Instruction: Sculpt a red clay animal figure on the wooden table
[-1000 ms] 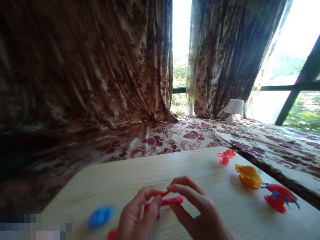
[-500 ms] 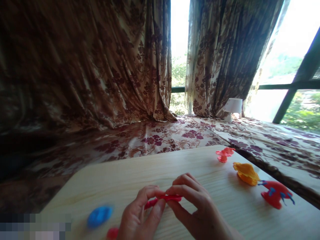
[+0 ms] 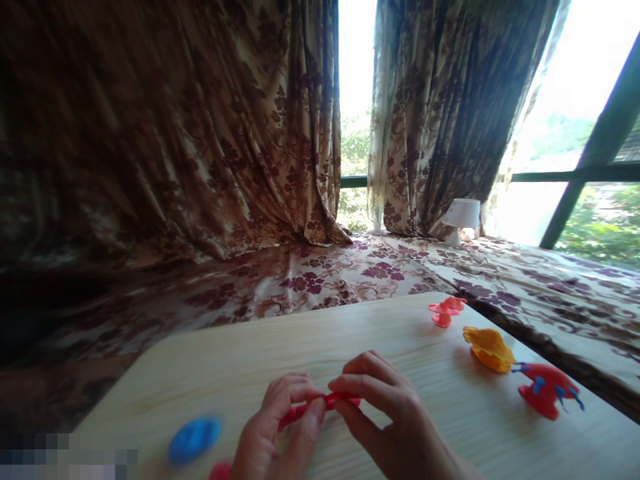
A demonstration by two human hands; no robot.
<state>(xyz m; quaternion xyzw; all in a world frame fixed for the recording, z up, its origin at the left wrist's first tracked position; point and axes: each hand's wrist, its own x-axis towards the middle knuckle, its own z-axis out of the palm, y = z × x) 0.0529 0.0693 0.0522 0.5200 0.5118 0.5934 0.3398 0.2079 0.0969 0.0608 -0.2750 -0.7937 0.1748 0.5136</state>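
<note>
1. Thin red, clay-like strip (image 3: 295, 415), raised above a thicker roll a second ago, now lies in line with it between the hands, low over the pale wood-grain table (image 3: 225, 353).
2. Thumb and forefinger of the left hand (image 3: 273, 430) close on its middle, nearly together; the right hand (image 3: 400, 420) pinches loosely just beside, its other fingers curled.
3. Pressing or joining the soft piece looks like the step in hand; the next move calls for light, even pressure, so the strip doesn't flatten or tear.
4. Near the left hand are a red lump (image 3: 221, 471), partly hidden, and a blurred blue oval piece (image 3: 195, 440).
5. Farther right sit a coral-pink shaped piece (image 3: 445, 312), a ruffled yellow-orange one (image 3: 487, 349) and a red one with blue prongs (image 3: 547, 390).
</note>
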